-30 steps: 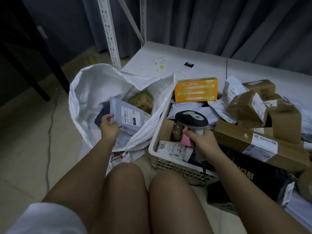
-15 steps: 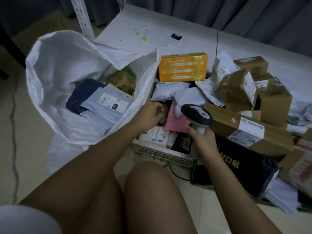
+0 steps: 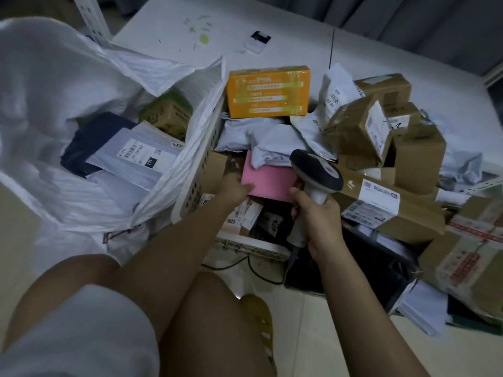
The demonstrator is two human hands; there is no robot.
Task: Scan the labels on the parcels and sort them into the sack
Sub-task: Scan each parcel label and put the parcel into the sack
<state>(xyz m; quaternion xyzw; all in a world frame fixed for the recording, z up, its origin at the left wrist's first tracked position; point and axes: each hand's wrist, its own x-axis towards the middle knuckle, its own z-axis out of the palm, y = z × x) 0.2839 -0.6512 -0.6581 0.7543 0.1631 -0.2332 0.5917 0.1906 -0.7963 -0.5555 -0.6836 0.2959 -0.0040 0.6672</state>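
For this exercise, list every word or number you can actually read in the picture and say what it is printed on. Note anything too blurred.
"231", white on a black patch: label of the grey mailer in the sack.
"7002": white label beside it, seen upside down.
Orange box, long carton's label, other parcel labels: too blurred.

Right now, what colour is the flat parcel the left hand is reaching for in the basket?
Pink, seen in the head view: the flat parcel at the left hand.

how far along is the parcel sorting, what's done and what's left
Done: a few parcels lie in the white sack, topped by a grey labelled mailer. In hand: the left hand touches a pink parcel in the basket; the right hand grips the scanner. Left: most of the pile, including the orange box.
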